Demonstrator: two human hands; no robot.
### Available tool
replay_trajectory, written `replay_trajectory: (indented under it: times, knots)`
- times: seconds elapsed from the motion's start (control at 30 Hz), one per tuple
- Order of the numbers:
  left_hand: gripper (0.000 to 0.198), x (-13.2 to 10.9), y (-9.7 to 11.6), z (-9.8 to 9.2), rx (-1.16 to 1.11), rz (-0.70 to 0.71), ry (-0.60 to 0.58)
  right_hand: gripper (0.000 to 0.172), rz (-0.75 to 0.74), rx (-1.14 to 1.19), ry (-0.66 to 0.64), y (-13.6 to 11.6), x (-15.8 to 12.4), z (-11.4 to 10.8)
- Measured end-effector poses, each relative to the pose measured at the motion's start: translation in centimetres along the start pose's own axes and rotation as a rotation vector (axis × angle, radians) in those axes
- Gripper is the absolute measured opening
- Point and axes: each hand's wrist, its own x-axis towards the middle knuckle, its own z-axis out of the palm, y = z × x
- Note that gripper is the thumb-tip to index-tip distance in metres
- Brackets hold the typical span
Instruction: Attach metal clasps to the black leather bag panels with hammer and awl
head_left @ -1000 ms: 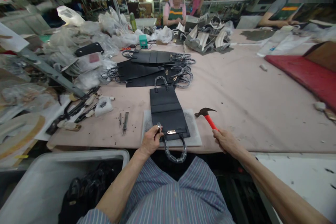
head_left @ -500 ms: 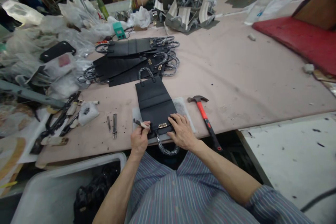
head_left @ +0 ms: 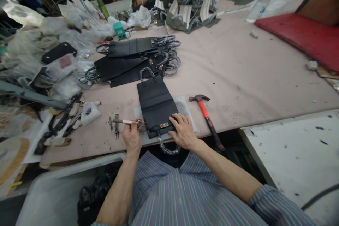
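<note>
A: What lies on the pink tabletop?
B: A black bag, flat at the near edge. A red hammer is just right of it.
A: And the hands?
B: The right hand rests on the bag, grip open. The left hand has its grip closed on a thin tool.

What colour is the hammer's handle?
Red, ending in a black grip, on the hammer; the head view shows it.
</note>
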Motion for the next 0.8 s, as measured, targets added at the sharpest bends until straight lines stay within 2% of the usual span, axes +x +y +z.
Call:
replay_trajectory:
  times: [0.07, 0.2, 0.27, 0.37, 0.53, 0.8]
  knots:
    - [0.034, 0.3, 0.1, 0.4, -0.090, -0.051, -0.008, 0.062, 0.017, 0.007, 0.015, -0.9, 0.0, 0.3]
    - [0.030, 0.0, 1.1, 1.9, -0.055, -0.031, -0.205, 0.063, 0.043, 0.039, 0.079, -3.2, -0.3, 1.5]
    - [0.029, -0.3, 1.6, 2.8, 0.017, -0.010, -0.298, 0.064, 0.041, 0.075, 0.094, -3.3, -0.6, 1.7]
    - [0.026, -0.4, 2.0, 3.6, 0.084, 0.003, -0.380, 0.061, 0.027, 0.123, 0.107, -1.6, -1.1, 0.8]
    - [0.028, -0.8, 1.5, 4.0, 0.069, -0.020, -0.410, 0.043, -0.043, 0.106, 0.064, 2.2, -1.4, -0.9]
    - [0.021, -1.5, 1.2, 4.9, 0.177, 0.009, -0.474, 0.038, 0.017, 0.128, 0.098, 2.3, -1.1, -0.4]
